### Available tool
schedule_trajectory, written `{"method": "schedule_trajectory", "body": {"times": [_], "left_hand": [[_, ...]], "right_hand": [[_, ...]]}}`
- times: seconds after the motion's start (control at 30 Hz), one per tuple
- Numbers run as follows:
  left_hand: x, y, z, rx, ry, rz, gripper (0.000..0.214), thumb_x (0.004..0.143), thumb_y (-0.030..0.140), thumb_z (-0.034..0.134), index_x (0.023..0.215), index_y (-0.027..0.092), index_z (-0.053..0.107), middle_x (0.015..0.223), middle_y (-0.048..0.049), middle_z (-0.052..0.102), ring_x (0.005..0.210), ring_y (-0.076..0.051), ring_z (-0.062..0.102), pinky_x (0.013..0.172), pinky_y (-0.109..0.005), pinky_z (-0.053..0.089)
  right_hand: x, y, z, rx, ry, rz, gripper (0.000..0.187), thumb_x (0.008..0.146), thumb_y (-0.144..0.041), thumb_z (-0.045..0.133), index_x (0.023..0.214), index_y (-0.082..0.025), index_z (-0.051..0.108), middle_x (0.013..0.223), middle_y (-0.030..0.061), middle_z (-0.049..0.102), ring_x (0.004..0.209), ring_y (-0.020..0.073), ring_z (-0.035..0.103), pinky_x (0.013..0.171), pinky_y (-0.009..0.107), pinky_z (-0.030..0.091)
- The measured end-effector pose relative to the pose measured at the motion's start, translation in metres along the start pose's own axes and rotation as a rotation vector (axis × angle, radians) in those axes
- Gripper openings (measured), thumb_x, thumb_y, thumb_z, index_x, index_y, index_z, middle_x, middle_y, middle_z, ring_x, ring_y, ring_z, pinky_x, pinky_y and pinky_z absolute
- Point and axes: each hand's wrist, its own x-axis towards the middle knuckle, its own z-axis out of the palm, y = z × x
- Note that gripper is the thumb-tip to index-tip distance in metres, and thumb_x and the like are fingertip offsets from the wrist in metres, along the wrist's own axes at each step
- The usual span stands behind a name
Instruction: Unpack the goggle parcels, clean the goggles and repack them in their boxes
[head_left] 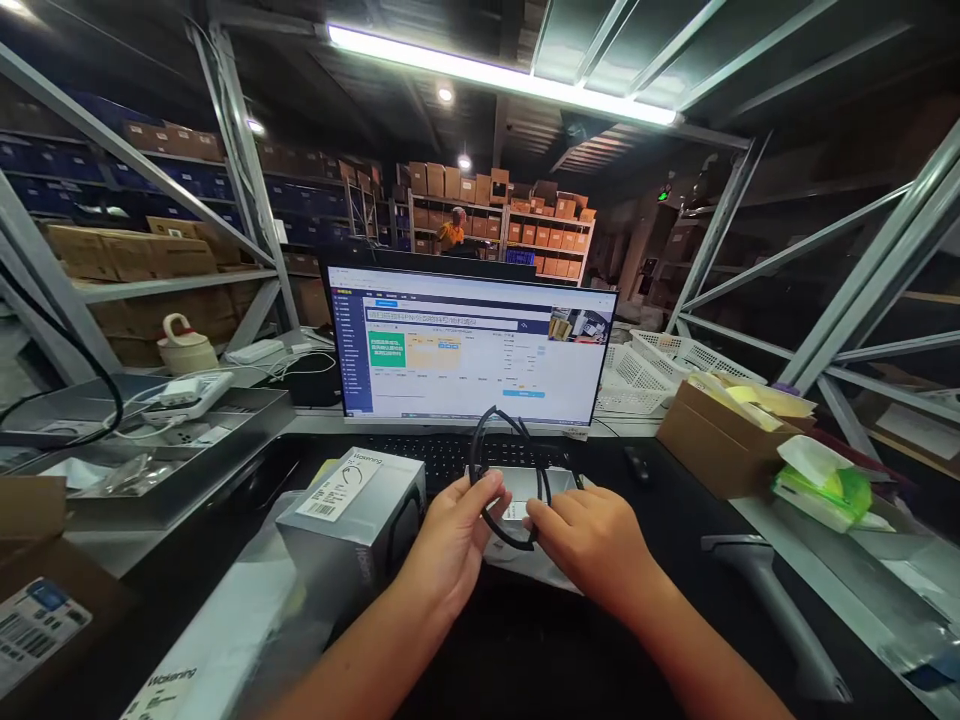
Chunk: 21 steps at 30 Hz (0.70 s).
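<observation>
Loop of thin, black, flexible-looking strands (475,447) is standing between both hands at the lower centre of the frame, its long axis running nearly upright; the left hand (459,530) is pinching its left side, the right hand (592,530) its lower right, neither clearly nearer. Behind it an open, pale grey box (536,567) is sitting, while a closed, grey "Wakening" carton (330,548) is crowding the left forearm.
</observation>
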Motion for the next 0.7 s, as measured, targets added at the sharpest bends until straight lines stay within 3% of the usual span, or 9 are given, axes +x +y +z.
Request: {"method": "schedule_trajectory", "body": {"times": [0.1, 0.3, 0.4, 0.5, 0.6, 0.7], "left_hand": [[0.002, -0.004, 0.000, 0.001, 0.011, -0.004, 0.033, 0.055, 0.021, 0.095, 0.071, 0.011, 0.069, 0.077, -0.0010, 0.064, 0.072, -0.010, 0.062, 0.076, -0.021, 0.061], [0.006, -0.004, -0.004, 0.029, 0.032, 0.048, 0.042, 0.048, 0.030, 0.099, 0.073, 0.013, 0.070, 0.075, 0.0016, 0.063, 0.072, -0.008, 0.062, 0.077, -0.019, 0.060], [0.008, 0.003, -0.005, 0.072, 0.023, 0.086, 0.046, 0.047, 0.038, 0.098, 0.076, 0.015, 0.070, 0.076, 0.0036, 0.063, 0.072, -0.007, 0.060, 0.078, -0.019, 0.058], [0.006, 0.008, -0.003, 0.168, -0.069, 0.047, 0.044, 0.050, 0.037, 0.097, 0.076, 0.013, 0.071, 0.075, 0.0015, 0.064, 0.070, -0.009, 0.060, 0.072, -0.018, 0.056], [0.000, 0.006, -0.001, 0.355, -0.210, 0.017, 0.037, 0.052, 0.028, 0.095, 0.074, 0.011, 0.071, 0.074, -0.0013, 0.066, 0.070, -0.011, 0.061, 0.067, -0.017, 0.051], [-0.005, 0.000, -0.002, 0.632, -0.327, 0.093, 0.032, 0.057, 0.028, 0.089, 0.078, 0.014, 0.070, 0.077, -0.0010, 0.066, 0.074, -0.014, 0.063, 0.071, -0.023, 0.052]], "right_hand": [[-0.002, -0.001, 0.000, -0.044, -0.009, 0.061, 0.027, 0.097, -0.019, 0.055, 0.071, -0.020, 0.061, 0.053, -0.0022, 0.052, 0.048, 0.0152, 0.045, 0.055, 0.034, 0.018], [-0.006, -0.017, -0.004, -0.075, -0.105, 0.247, 0.020, 0.080, -0.013, 0.070, 0.063, -0.019, 0.061, 0.053, 0.0002, 0.059, 0.047, 0.0178, 0.054, 0.053, 0.034, 0.020], [-0.005, -0.016, -0.021, 0.034, -0.328, 0.343, 0.013, 0.077, -0.020, 0.078, 0.069, -0.018, 0.068, 0.059, 0.0032, 0.068, 0.051, 0.0197, 0.060, 0.052, 0.032, 0.023], [-0.003, -0.003, -0.039, 0.391, -0.504, 0.462, 0.015, 0.081, -0.029, 0.078, 0.094, -0.024, 0.075, 0.070, -0.0011, 0.073, 0.060, 0.0174, 0.065, 0.056, 0.027, 0.033], [0.001, 0.013, -0.041, 0.569, -0.386, 0.729, 0.025, 0.089, -0.041, 0.069, 0.109, -0.026, 0.072, 0.075, -0.0027, 0.072, 0.065, 0.0158, 0.065, 0.062, 0.025, 0.040], [0.002, 0.024, -0.028, 0.530, -0.354, 0.786, 0.023, 0.089, -0.038, 0.066, 0.105, -0.023, 0.072, 0.075, -0.0016, 0.072, 0.064, 0.0162, 0.064, 0.059, 0.025, 0.039]]}}
